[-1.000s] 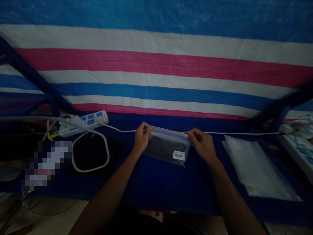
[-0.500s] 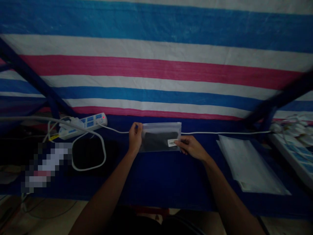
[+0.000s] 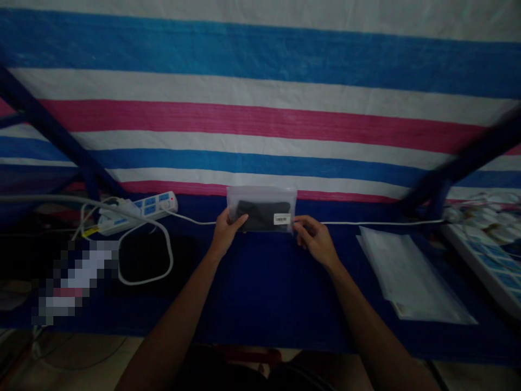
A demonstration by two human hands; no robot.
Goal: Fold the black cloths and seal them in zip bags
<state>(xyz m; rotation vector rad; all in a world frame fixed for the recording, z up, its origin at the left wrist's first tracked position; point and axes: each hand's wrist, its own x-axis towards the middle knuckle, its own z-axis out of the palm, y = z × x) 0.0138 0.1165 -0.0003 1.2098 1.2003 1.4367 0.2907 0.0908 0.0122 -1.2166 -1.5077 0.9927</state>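
Now the left hand (image 3: 225, 234) gripped the lower left corner of a clear zip bag (image 3: 260, 195) holding a black item (image 3: 254, 215) — the right hand's (image 3: 316, 241) half-curled fingers (image 3: 299, 226) sat at its right edge, gripping or not, hard to tell — over a white cable (image 3: 366, 222) at the far edge of a blue-covered table (image 3: 264, 293)

One left hand (image 3: 228, 233), one right hand (image 3: 316, 240), one clear zip bag (image 3: 261, 196) holding one dark item (image 3: 260, 215), one barcode label (image 3: 281, 219), one power strip (image 3: 138, 213) near the worktop's far edge, one pile of clear plastic sleeves (image 3: 407, 277).
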